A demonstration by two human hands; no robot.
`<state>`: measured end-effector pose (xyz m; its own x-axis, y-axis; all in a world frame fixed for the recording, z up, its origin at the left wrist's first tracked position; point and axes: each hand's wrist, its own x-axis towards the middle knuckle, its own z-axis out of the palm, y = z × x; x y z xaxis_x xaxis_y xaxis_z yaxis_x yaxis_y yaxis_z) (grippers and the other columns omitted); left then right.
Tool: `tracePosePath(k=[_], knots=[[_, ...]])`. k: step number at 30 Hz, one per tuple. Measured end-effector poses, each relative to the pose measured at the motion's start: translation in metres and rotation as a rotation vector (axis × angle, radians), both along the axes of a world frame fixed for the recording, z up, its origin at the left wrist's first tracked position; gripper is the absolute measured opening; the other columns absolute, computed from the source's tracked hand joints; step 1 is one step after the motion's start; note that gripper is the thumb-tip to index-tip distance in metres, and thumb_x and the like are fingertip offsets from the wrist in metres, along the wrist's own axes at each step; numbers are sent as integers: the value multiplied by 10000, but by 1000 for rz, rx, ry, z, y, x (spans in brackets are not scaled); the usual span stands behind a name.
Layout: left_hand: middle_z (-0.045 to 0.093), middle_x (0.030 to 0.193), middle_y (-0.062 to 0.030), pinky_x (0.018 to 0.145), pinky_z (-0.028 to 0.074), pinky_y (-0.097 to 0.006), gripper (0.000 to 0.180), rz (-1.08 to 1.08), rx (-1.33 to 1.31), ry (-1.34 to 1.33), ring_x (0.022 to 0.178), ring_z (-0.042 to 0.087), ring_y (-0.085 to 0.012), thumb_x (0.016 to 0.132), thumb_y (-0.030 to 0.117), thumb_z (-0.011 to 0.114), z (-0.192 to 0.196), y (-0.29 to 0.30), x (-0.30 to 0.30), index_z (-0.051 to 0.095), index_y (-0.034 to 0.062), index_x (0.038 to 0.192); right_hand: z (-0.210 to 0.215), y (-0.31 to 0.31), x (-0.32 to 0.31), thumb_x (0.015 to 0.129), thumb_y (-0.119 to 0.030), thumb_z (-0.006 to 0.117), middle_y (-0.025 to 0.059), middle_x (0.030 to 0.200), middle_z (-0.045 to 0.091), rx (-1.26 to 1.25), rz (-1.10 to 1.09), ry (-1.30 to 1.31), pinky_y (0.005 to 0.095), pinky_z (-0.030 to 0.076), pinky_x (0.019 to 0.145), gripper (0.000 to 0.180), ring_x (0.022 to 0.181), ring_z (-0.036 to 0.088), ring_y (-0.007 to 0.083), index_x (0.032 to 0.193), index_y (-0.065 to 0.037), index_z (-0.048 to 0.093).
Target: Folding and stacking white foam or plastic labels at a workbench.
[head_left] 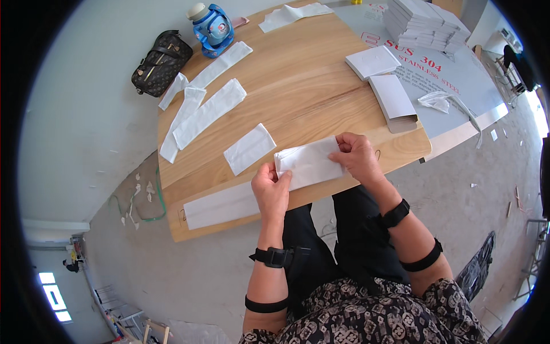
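Note:
Near the table's front edge, both hands hold a folded white sheet bundle [312,162], thin and layered, whether paper, cloth or film I cannot tell. My left hand [271,189] grips its left end, where several layer edges show, with the thumb on top. My right hand [358,159] pinches its upper right corner between thumb and fingers. Under and left of my left hand lies a long white strip [223,205] along the table edge. A short folded white piece [250,149] rests just beyond the left hand.
More white folded strips [210,113] lie at the left of the wooden table [303,86]. A blue bottle [213,31] and a dark patterned bag [162,63] stand behind them. White boxes [393,102] are at the right, a taller box stack [427,26] beyond.

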<state>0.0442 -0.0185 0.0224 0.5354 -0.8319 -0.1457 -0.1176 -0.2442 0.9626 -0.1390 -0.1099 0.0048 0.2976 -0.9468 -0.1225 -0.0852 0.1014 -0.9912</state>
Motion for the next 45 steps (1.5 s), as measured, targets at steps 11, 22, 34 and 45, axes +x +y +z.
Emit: tracePosePath(k=[11, 22, 34, 45], knots=[[666, 828, -162, 700, 513, -391, 346, -54, 170, -444, 742, 650, -296, 800, 38, 672, 10, -6, -4, 566, -67, 1113, 6, 3, 9, 741, -58, 720, 140, 758, 647, -272, -134, 372, 331, 508, 623, 236, 661, 626, 243, 943, 34, 639], [246, 1540, -203, 1134, 217, -532, 786, -484, 63, -1009, 1432, 226, -362, 819, 150, 704, 15, 26, -24, 282, 27, 1471, 3, 34, -11, 782, -48, 684, 111, 797, 598, -357, -232, 307, 313, 481, 612, 166, 668, 599, 218, 938, -8, 645], [437, 1349, -134, 1059, 313, -512, 397, -114, -111, -819, 1324, 345, -377, 787, 12, 678, 0, 26, 8, 579, 64, 1168, 7, 40, 1, 704, -117, 732, 92, 860, 562, -599, -191, 416, 405, 462, 721, 230, 822, 561, 297, 918, -67, 665], [508, 1228, -86, 1000, 338, -480, 388, -20, -87, -743, 1229, 407, -313, 706, 30, 753, -10, 1, 3, 613, 89, 1064, -1, 40, 5, 682, -122, 718, 90, 887, 559, -661, -100, 543, 407, 448, 773, 225, 868, 551, 303, 896, -77, 666]])
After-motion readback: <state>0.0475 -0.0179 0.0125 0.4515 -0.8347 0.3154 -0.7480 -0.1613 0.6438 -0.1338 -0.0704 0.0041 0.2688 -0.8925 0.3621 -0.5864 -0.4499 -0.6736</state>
